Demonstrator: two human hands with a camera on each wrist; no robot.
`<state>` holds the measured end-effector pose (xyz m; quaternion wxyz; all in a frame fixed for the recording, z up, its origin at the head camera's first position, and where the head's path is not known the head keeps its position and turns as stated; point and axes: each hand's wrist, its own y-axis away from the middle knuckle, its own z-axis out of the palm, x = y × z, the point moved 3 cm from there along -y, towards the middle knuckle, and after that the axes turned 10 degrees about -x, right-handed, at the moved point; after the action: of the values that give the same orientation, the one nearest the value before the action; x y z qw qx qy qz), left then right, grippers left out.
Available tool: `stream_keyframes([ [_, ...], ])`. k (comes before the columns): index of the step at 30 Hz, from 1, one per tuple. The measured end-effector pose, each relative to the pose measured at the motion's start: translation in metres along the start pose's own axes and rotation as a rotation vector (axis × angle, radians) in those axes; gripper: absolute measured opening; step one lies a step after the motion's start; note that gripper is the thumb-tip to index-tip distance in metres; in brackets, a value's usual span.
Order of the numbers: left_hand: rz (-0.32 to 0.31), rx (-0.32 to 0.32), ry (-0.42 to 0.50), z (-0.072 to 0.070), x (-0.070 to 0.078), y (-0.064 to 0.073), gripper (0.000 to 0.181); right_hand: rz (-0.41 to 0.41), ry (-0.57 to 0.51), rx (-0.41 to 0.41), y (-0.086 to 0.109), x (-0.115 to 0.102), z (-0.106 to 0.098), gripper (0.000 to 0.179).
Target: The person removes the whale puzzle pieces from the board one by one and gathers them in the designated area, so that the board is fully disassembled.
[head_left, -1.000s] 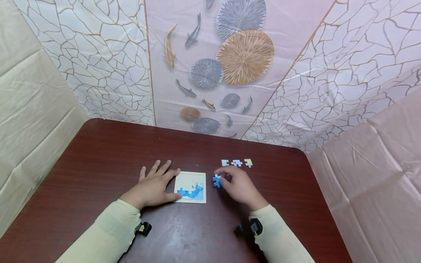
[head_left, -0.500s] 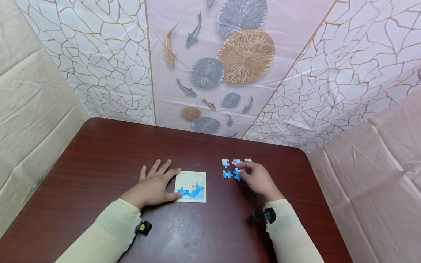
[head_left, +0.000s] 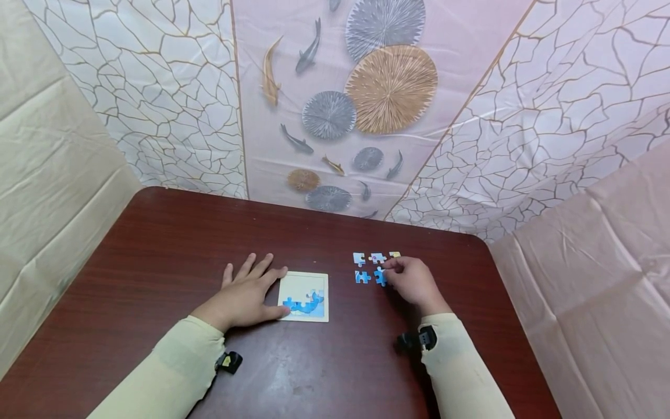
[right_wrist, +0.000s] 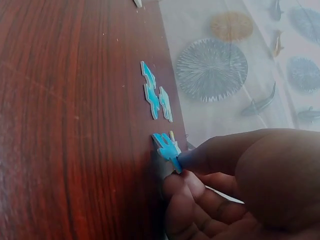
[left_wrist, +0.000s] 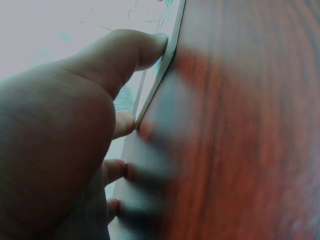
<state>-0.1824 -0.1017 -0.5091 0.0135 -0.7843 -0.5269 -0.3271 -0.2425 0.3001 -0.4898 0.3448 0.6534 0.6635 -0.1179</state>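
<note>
Head view: I see a blue puzzle piece (head_left: 380, 277) just right of a second blue piece (head_left: 361, 277), pinched in the right hand (head_left: 414, 283); three paler pieces (head_left: 377, 258) lie beyond. Leftward, the puzzle tray (head_left: 298, 283) sits on the table (head_left: 314, 372), the left hand (head_left: 242, 298) touching its edge, fingers splayed, grasping nothing.

Blue puzzle piece (right_wrist: 167, 147) between fingers (right_wrist: 194, 184)
</note>
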Motion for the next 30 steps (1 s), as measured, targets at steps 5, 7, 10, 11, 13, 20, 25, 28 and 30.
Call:
stream_keyframes([
  [5,0.0,0.0,0.0,0.0,-0.001,-0.001,0.095,0.013,0.072,0.024,-0.001,-0.003,-0.001,0.018],
  [7,0.001,0.0,0.002,0.0,-0.001,-0.001,0.095,0.021,0.09,0.026,-0.001,-0.003,-0.001,0.017],
  [10,0.001,0.001,0.004,0.0,-0.001,-0.002,0.095,0.03,0.1,0.022,-0.001,-0.004,0.0,0.017],
  [11,0.0,-0.001,0.004,0.0,-0.001,-0.002,0.095,0.032,0.101,0.02,-0.001,-0.004,0.0,0.017],
  [13,-0.001,-0.003,0.004,0.001,-0.001,-0.002,0.095,0.036,0.102,0.016,0.0,-0.005,0.0,0.017],
  [20,-0.001,-0.007,0.005,-0.001,0.002,0.001,0.094,0.016,0.125,0.025,0.005,-0.016,-0.003,0.018],
  [25,0.002,-0.001,0.005,-0.002,0.003,0.001,0.094,-0.082,0.152,0.029,0.012,-0.037,0.002,0.017],
  [28,0.0,0.0,-0.002,-0.001,0.002,0.001,0.094,-0.15,0.159,0.006,0.016,-0.052,0.011,0.015],
  [30,-0.002,-0.001,-0.005,-0.001,0.001,0.001,0.094,-0.186,0.159,-0.026,0.019,-0.062,0.02,0.014],
])
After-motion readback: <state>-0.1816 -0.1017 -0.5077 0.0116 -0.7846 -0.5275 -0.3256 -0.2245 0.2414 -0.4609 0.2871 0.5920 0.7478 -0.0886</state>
